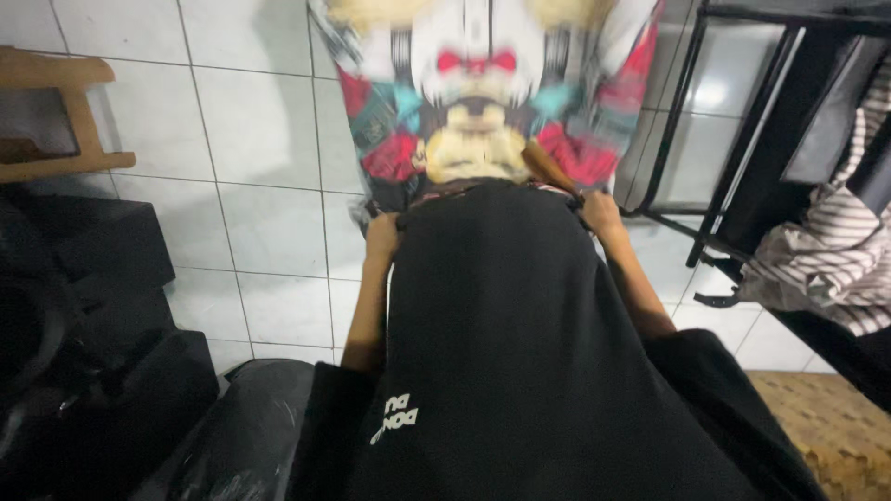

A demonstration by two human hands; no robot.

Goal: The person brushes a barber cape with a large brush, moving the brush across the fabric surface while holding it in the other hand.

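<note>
A colourful printed garment (483,102) with a cartoon face pattern hangs down in front of me over the white tiled floor. My left hand (380,234) grips its lower left edge and my right hand (601,213) grips its lower right edge. A wooden hanger end (548,167) shows near my right hand. My own black shirt (510,362) fills the lower middle and hides the garment's bottom part and my fingers' undersides.
A black metal rack (733,139) stands at the right with a striped cloth (835,250) draped on it. A wooden stool (56,121) is at the upper left. Black bags or cushions (83,306) lie at the left. A woven mat (826,427) is at the lower right.
</note>
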